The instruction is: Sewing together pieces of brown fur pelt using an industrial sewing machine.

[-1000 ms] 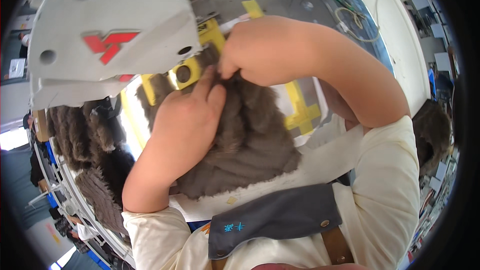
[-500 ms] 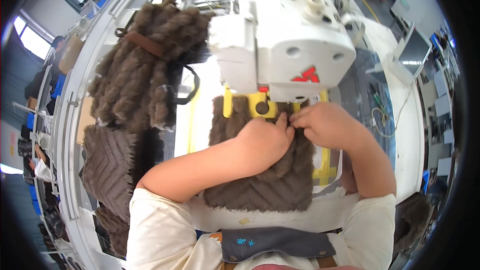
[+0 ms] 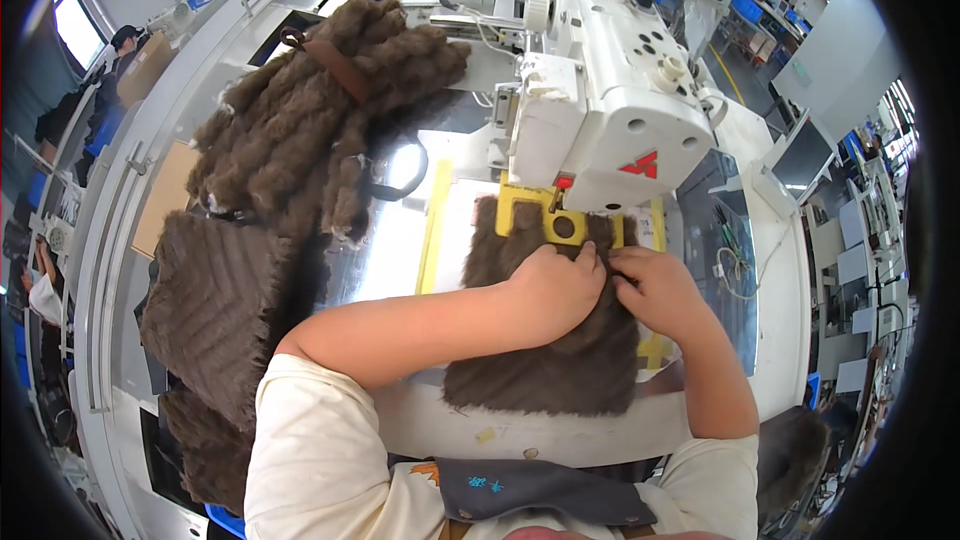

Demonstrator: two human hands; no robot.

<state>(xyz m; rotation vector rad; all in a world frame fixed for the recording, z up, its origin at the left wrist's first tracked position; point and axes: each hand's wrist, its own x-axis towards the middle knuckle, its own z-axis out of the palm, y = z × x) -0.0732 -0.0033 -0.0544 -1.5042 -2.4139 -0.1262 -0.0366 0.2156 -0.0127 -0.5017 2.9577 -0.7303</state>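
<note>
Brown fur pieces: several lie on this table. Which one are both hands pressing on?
The flat rectangular fur piece under the sewing machine, inside the yellow frame. The left hand and right hand rest on it; the others lie heaped untouched.

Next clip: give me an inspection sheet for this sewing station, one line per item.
Surface: white sewing table with a shiny metal plate.
Job's things: brown fur panel lying flat under a yellow clamp frame at the white sewing machine.
Clutter: heap of brown fur pieces and stacked panels to the left.
Hands: left hand and right hand press side by side on the panel near the clamp.
Cables: thin wires right of the machine.
Surroundings: factory floor, other workstations, a person far left.
</note>
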